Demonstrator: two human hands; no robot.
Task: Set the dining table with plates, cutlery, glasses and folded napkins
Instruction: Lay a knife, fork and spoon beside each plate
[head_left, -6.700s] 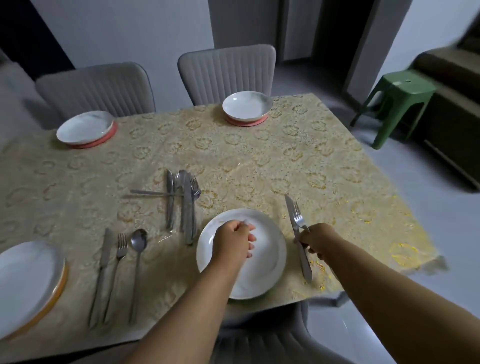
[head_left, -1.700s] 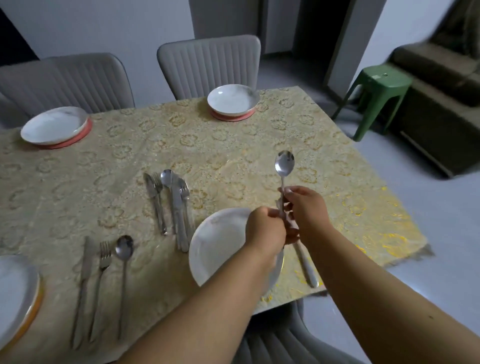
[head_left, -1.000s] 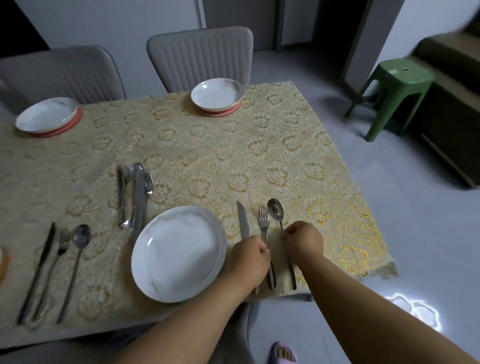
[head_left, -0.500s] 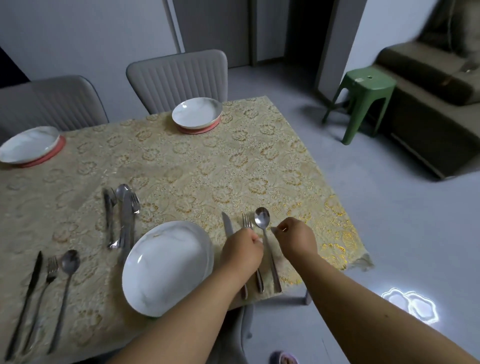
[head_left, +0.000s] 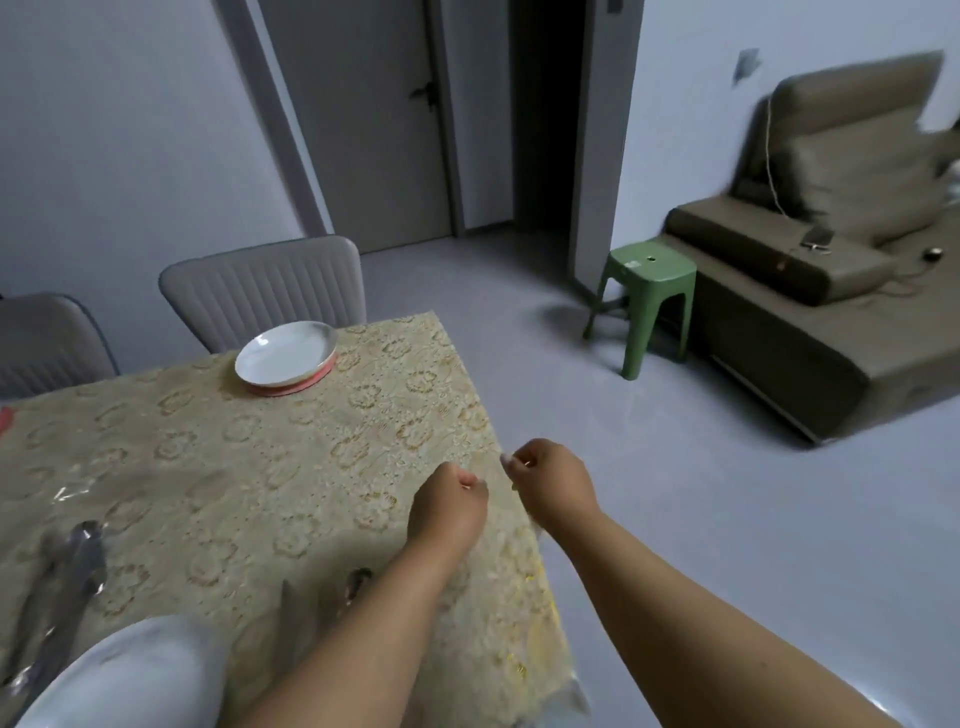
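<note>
My left hand (head_left: 447, 509) and my right hand (head_left: 550, 480) hover side by side above the table's right edge, fingers curled, with nothing in them. Below them, blurred, lie a knife (head_left: 293, 608) and a spoon (head_left: 358, 579), partly hidden by my left forearm. The near white plate (head_left: 130, 675) sits at the bottom left. A loose pile of cutlery (head_left: 67, 582) lies left of it. A far white plate (head_left: 285, 353) rests on a red mat by a grey chair (head_left: 260, 291).
The gold patterned tablecloth (head_left: 260, 467) covers the table. A second grey chair (head_left: 47, 338) stands at the far left. On the floor to the right are a green stool (head_left: 649, 291) and a brown sofa (head_left: 810, 291). A closed door is behind.
Both hands have let go of the cutlery beside the near plate and risen off the table. The view has swung up and to the right, pushing the near plate to the frame's bottom.
</note>
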